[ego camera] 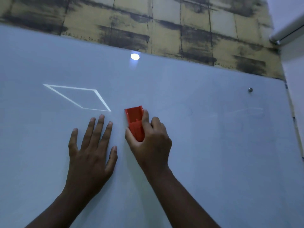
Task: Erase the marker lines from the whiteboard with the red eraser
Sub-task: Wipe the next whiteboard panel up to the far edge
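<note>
The whiteboard (205, 153) fills most of the view. My right hand (152, 142) grips the red eraser (135, 122) and holds it against the board near the middle. My left hand (91, 150) lies flat on the board with its fingers spread, just left of the eraser. Faint traces of marker lines (246, 111) show on the board to the right of the eraser. A bright four-sided outline (77, 97), like a reflection, shows on the board above my left hand.
A yellowish tiled wall (164, 22) with dark stains runs above the board's top edge. A round light reflection (134, 56) sits near that edge. A small metal stud (250, 90) is at the board's upper right. A white wall (294, 79) stands at the right.
</note>
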A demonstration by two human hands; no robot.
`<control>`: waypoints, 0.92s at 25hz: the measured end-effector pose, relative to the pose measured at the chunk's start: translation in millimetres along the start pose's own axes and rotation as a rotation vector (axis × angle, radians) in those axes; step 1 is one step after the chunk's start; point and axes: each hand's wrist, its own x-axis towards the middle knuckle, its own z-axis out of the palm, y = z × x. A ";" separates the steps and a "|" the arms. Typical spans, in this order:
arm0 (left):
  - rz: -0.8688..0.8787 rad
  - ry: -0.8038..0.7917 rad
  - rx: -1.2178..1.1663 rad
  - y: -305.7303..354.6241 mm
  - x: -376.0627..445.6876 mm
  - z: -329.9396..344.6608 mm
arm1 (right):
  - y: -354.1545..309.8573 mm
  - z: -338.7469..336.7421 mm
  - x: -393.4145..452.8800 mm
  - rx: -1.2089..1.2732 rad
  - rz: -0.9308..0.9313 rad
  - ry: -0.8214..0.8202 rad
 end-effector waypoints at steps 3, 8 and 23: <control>0.032 0.030 0.006 -6.5 14.1 -6.4 | 11.3 1.6 25.0 -0.024 -0.025 0.029; 0.044 0.081 -0.001 -1.9 66.8 -1.9 | 67.1 -13.6 51.1 -0.072 0.121 0.094; 0.069 0.126 0.019 24.6 82.3 25.2 | 219.8 -59.9 117.2 -0.081 0.506 0.305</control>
